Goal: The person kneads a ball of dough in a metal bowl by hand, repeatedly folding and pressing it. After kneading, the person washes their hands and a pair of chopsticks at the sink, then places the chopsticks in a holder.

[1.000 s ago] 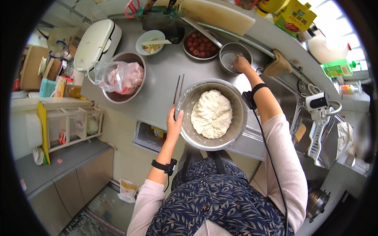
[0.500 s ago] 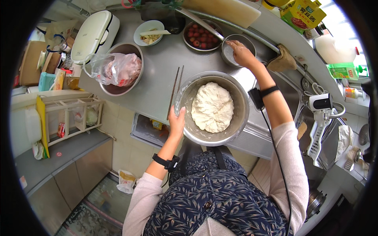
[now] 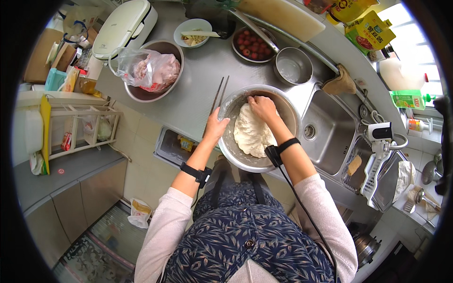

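Note:
A large steel mixing bowl (image 3: 289, 111) at the counter's front edge holds a lump of pale dough (image 3: 247, 134). My left hand (image 3: 216, 126) grips the bowl's left rim, thumb toward the inside and fingers mostly hidden outside. Inside the bowl, my right hand (image 3: 263, 106) has its fingers curled at the far edge of the dough, holding it there; the fingertips are partly hidden. Just left of the bowl lies a pair of chopsticks (image 3: 219, 96). Behind it to the right stands a small steel bowl (image 3: 279, 66), with no hand on it.
A bowl (image 3: 178, 81) of bagged meat (image 3: 158, 71) stands at left, near a white appliance (image 3: 120, 30). Farther back are a bowl of chopped food (image 3: 193, 39) and red fruit (image 3: 253, 45) under a knife-like blade (image 3: 255, 28). The sink (image 3: 325, 122) is at right.
My right hand has left the small steel bowl and come down into the mixing bowl onto the dough. The dough's far edge looks drawn in. My left hand stays at the rim.

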`<state>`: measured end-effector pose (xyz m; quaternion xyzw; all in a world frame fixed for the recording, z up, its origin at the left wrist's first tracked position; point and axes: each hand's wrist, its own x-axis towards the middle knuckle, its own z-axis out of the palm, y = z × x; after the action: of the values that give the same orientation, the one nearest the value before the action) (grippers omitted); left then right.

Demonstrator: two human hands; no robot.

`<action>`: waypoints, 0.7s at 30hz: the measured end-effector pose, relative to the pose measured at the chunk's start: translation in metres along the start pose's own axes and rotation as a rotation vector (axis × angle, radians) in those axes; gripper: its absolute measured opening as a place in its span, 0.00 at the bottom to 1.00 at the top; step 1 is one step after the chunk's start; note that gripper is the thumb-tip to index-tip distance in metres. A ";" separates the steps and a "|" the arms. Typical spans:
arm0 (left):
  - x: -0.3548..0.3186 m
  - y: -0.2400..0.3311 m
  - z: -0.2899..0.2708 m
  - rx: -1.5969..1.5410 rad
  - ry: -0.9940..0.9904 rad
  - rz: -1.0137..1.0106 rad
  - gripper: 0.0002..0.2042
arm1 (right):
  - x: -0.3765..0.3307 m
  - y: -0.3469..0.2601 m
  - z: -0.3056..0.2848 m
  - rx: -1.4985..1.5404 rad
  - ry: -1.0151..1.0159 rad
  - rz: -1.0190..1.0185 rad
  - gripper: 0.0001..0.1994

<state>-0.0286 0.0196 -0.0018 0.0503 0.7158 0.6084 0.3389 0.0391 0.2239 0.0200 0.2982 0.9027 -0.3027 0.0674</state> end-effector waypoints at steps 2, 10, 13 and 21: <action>-0.001 -0.005 0.001 0.049 0.019 0.063 0.25 | 0.010 -0.008 0.009 -0.064 -0.112 0.017 0.25; -0.007 0.002 0.011 0.003 0.090 0.187 0.20 | -0.008 -0.042 0.003 -0.249 -0.570 -0.086 0.27; -0.008 0.005 0.016 -0.047 0.015 0.121 0.23 | -0.048 -0.034 -0.029 -0.172 -0.592 -0.078 0.24; 0.004 -0.012 0.024 -0.037 -0.033 0.174 0.21 | -0.178 -0.006 -0.079 0.144 -0.120 -0.344 0.09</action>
<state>-0.0149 0.0384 -0.0150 0.1159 0.6916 0.6479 0.2974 0.1848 0.1784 0.1408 0.1251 0.9107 -0.3909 0.0470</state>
